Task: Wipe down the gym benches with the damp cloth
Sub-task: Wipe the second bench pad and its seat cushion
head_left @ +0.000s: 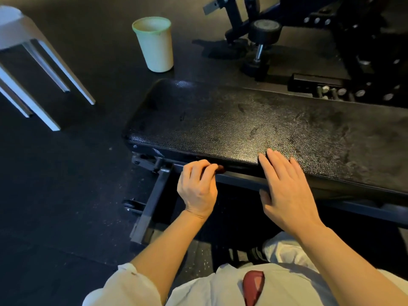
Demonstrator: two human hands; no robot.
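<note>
Head view shows one long black gym bench (pixel 254 120) with a bumpy, shiny pad on a dark metal frame, right in front of the person. The right hand (pixel 287 184) lies flat with straight fingers on the pad's near edge. The left hand (pixel 197 186) curls its fingers at the pad's lower edge; whether it holds anything, I cannot tell. One round pale green cup (pixel 154 44) stands on the dark floor.

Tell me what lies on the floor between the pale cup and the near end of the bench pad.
Nothing: in the head view, only bare dark floor runs from the cup to the bench pad.
</note>
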